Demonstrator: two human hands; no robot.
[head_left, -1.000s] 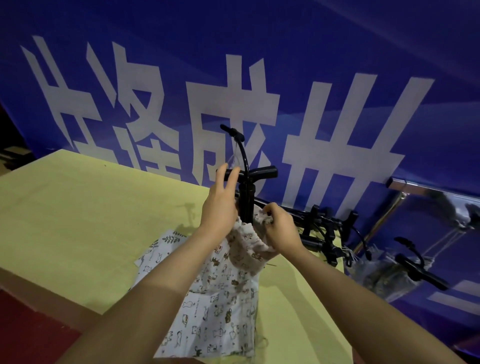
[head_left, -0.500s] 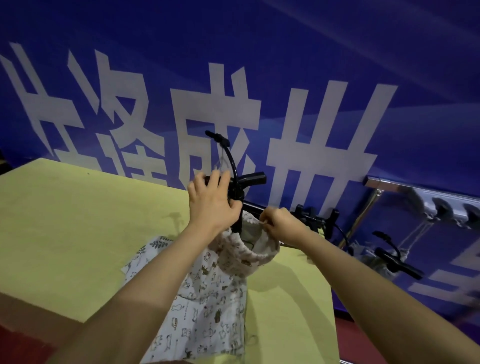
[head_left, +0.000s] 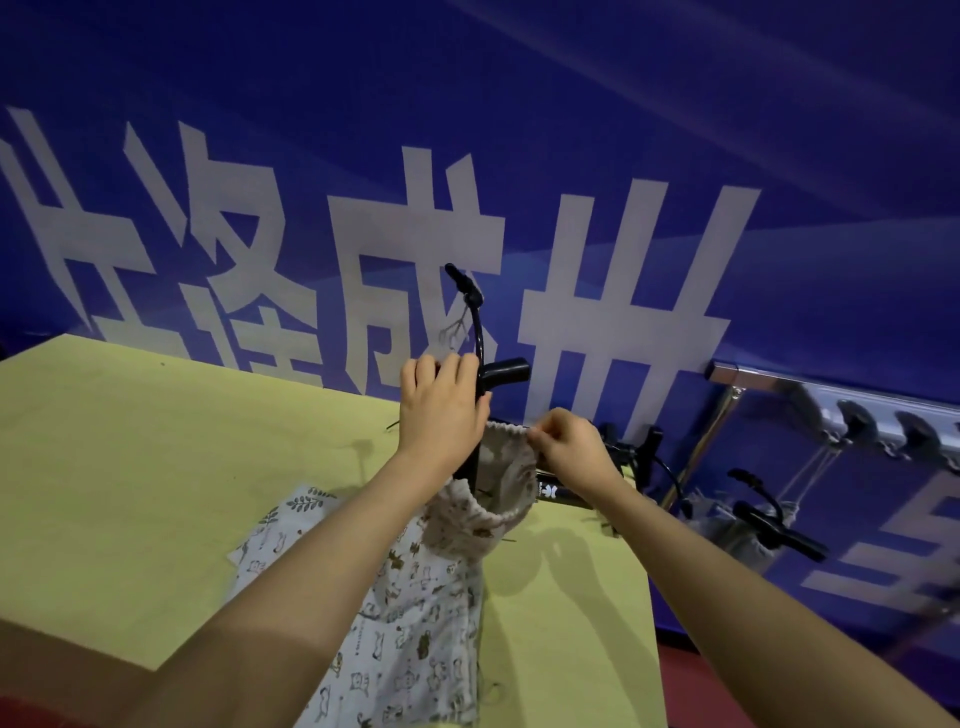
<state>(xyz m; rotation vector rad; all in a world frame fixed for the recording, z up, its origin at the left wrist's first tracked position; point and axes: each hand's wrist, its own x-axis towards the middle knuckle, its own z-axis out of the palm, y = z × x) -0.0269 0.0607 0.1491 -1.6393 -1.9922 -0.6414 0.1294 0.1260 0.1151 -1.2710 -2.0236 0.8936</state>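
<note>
**Hanger fed into a printed garment, waistband held open**

Far left: the yellow-green table (head_left: 130, 467) ran under all the work. The printed garment (head_left: 415, 623), pale cloth with small animal figures, lay on it. The lower part was flat on the tabletop and the top was lifted clear of it.

Centre: the left hand (head_left: 441, 410) was wrapped round the black hanger (head_left: 506, 371) where the hook meets the bar. Its fingers curled over the bar and held the hook pointing up. One black limb of the hanger ran down inside the garment's opening. We judged this firm grip was there to steady the hanger while the cloth was fitted to it.

Right of centre: the right hand (head_left: 569, 447) pinched the gathered waistband (head_left: 506, 427) at its far rim, between thumb and fingertips, and drew it up and outward. We took this as keeping the mouth of the garment wide. We could not make out any clip on the hanger.

Further right: spare black hangers (head_left: 649, 457) lay on the table's far corner, just behind the right hand. We thought they were close enough to snag the cloth or a wrist. Beyond them stood a metal rack (head_left: 831, 395) with hooks, and another hanger (head_left: 774, 525) hung below it, well apart from the work. A blue banner (head_left: 623, 130) with white characters closed off the whole background.
</note>
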